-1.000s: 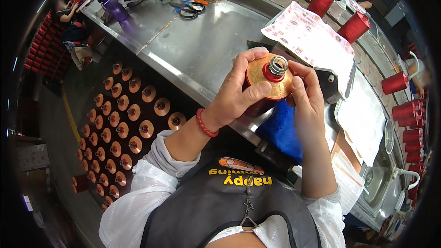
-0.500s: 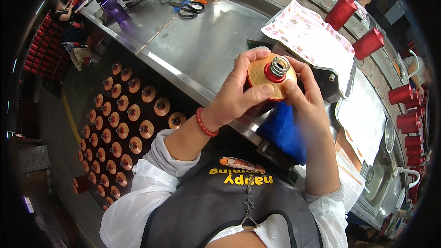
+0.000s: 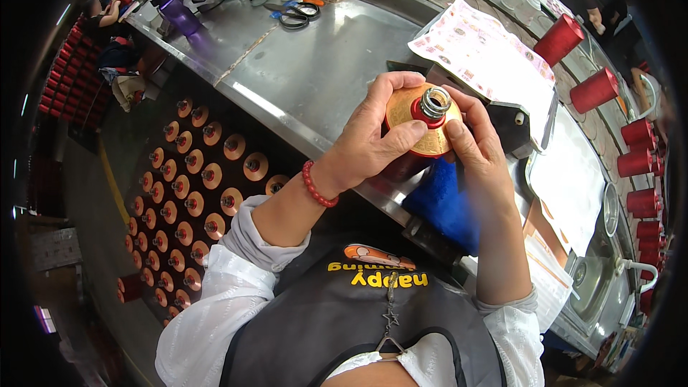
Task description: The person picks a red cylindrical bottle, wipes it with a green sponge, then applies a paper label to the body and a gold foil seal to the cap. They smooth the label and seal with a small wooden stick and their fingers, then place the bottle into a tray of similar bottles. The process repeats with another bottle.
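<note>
Item: gold-and-red bottle [image 3: 423,125], held above the near edge of the steel worktop [image 3: 315,72], its long axis pointing almost straight up at the camera, so only the shoulder and mouth show.

Left hand [image 3: 369,145]: closed around the bottle's left side, thumb laid across the gold shoulder, fingers wrapped behind; a red bead bracelet [image 3: 317,185] sits at the wrist.

Right hand [image 3: 476,145]: closed on the bottle's right side, thumb by the neck, fingertips touching the rim area. Both hands touch the bottle; neither is nearer.

Materials: gold shoulder, matte and slightly textured; red collar; bright metal threaded mouth [image 3: 434,102], round and open, probably uncapped.

Around the bottle: blue cloth [image 3: 444,204] directly below it at the worktop edge; printed paper sheet [image 3: 487,57] just beyond it; red cylindrical bottles [image 3: 573,64] farther right; rows of gold-topped bottles [image 3: 193,186] in a dark crate, lower left; scissors [image 3: 294,16] far beyond.
</note>
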Action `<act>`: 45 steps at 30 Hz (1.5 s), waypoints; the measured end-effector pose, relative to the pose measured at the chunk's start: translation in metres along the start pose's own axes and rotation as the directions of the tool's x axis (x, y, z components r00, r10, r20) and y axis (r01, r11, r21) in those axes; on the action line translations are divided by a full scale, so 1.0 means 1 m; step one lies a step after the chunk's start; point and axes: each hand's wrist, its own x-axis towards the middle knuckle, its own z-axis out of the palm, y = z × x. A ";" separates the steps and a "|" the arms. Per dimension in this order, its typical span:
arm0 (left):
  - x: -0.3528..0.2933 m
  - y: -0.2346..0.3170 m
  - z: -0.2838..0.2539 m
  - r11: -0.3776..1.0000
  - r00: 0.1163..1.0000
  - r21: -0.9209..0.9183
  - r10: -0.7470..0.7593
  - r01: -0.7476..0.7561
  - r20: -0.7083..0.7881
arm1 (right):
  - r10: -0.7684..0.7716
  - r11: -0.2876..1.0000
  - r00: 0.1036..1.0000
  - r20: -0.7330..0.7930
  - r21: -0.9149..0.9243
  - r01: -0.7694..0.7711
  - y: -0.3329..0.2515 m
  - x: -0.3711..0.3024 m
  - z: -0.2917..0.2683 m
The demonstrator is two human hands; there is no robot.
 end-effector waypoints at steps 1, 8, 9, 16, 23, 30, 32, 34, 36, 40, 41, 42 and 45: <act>-0.001 0.000 0.000 1.000 1.000 0.010 0.003 -0.003 -0.004 | 0.003 1.000 1.000 0.001 -0.001 -0.003 -0.001 -0.001 0.001; -0.002 -0.004 0.003 0.992 0.998 0.115 0.053 -0.050 -0.024 | -0.018 0.999 1.000 -0.005 -0.051 0.018 -0.002 -0.003 0.002; -0.003 -0.004 0.003 0.990 0.998 0.132 0.055 -0.051 -0.030 | -0.011 0.998 1.000 -0.005 -0.059 0.011 -0.003 -0.003 0.001; -0.001 0.002 -0.006 0.995 0.993 -0.097 -0.016 0.028 0.121 | -0.016 0.995 1.000 0.005 -0.099 0.017 -0.003 -0.005 -0.001; -0.001 0.006 -0.005 0.998 0.992 -0.038 -0.041 0.046 0.115 | -0.035 0.996 0.999 0.002 -0.083 0.035 -0.004 -0.005 0.002; -0.010 0.000 -0.002 0.986 1.000 0.168 -0.003 0.001 0.010 | -0.082 0.987 0.996 -0.021 -0.137 0.078 0.002 -0.002 0.002; -0.013 -0.005 -0.002 0.997 0.998 0.054 0.057 -0.058 0.017 | -0.128 0.975 0.991 -0.050 -0.192 0.116 0.003 -0.002 0.004; -0.018 -0.002 -0.001 0.979 0.996 -0.189 0.083 -0.076 0.027 | -0.322 0.882 0.944 -0.065 -0.384 0.274 0.000 -0.006 0.007; -0.022 -0.008 -0.002 0.975 0.997 -0.209 0.069 -0.072 -0.025 | -0.420 0.742 0.907 0.039 -0.561 0.368 -0.010 -0.011 0.014; -0.025 -0.014 0.003 0.994 0.992 -0.053 0.089 -0.094 -0.087 | -0.403 0.669 0.915 0.012 -0.678 0.304 -0.015 -0.008 0.029; -0.025 -0.015 0.004 0.995 0.991 -0.041 0.089 -0.093 -0.100 | -0.377 0.712 0.926 -0.009 -0.643 0.283 -0.015 -0.009 0.029; -0.025 -0.015 0.006 0.995 0.989 -0.029 0.092 -0.096 -0.111 | -0.348 0.752 0.937 -0.030 -0.606 0.260 -0.014 -0.009 0.029; -0.023 -0.014 0.007 0.993 0.988 -0.060 0.090 -0.098 -0.125 | -0.360 0.766 0.932 0.032 -0.560 0.315 -0.014 -0.008 0.023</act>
